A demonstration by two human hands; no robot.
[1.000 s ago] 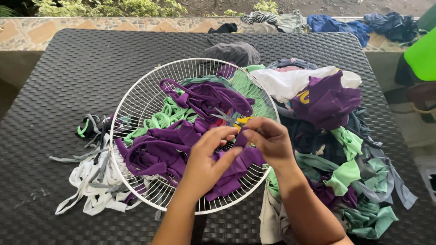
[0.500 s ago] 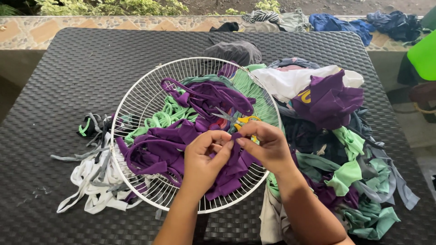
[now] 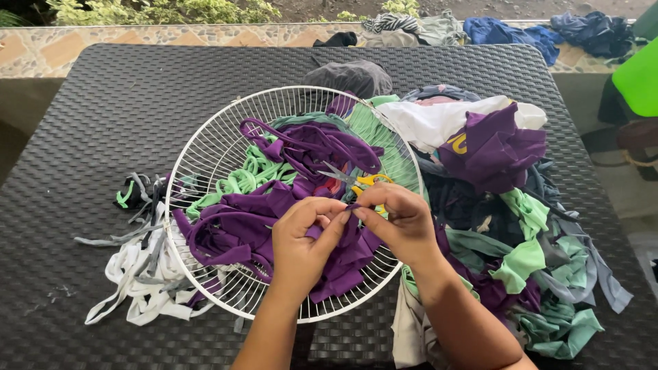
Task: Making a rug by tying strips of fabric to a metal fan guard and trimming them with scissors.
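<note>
A white round wire fan guard (image 3: 205, 147) lies on a dark woven table (image 3: 110, 116), partly woven with purple fabric strips (image 3: 233, 229) and green strips (image 3: 243, 179). My left hand (image 3: 305, 240) and my right hand (image 3: 401, 219) meet over the guard's lower middle, both pinching the same purple strip between their fingertips. Yellow-handled scissors (image 3: 356, 179) rest on the guard just beyond my right hand, untouched.
A pile of cut cloth in purple, green, white and grey (image 3: 507, 205) lies right of the guard. White and grey strips (image 3: 137, 274) trail at the guard's left. More clothes (image 3: 493, 27) lie on a tiled ledge behind the table.
Both hands have drawn slightly nearer to me and closer together on the purple strip. The guard and scissors have stayed put.
</note>
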